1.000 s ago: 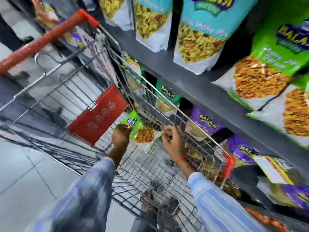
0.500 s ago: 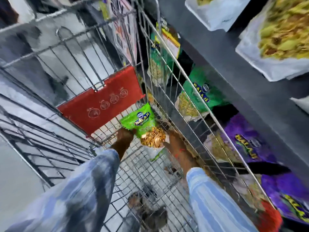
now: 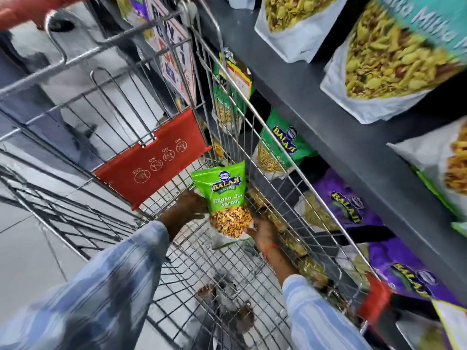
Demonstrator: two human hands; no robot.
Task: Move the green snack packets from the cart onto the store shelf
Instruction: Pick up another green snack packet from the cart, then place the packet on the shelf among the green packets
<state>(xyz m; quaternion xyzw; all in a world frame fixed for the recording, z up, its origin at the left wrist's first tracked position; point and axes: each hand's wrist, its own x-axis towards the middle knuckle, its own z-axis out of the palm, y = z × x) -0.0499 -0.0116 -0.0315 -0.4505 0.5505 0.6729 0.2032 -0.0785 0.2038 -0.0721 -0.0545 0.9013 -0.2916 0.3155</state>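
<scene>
Two hands reach down into the wire cart [image 3: 275, 188], the left hand [image 3: 188, 207] gripping the green snack packet's [image 3: 226, 195] side and the right hand [image 3: 261, 229] cupping its bottom, upright above the cart floor.

Both arms wear long shirt sleeves in pale blue and white. The left sleeve [image 3: 101, 281] shows darker blue-grey patches and thin crossing lines, blurred, so its pattern reads as a loose check. The right sleeve [image 3: 316, 317] is lighter, with fine lengthwise stripes, and its cuff ends just short of the wrist. A thin red-orange thread [image 3: 271, 247] circles the right wrist. Both hands are bare.
</scene>
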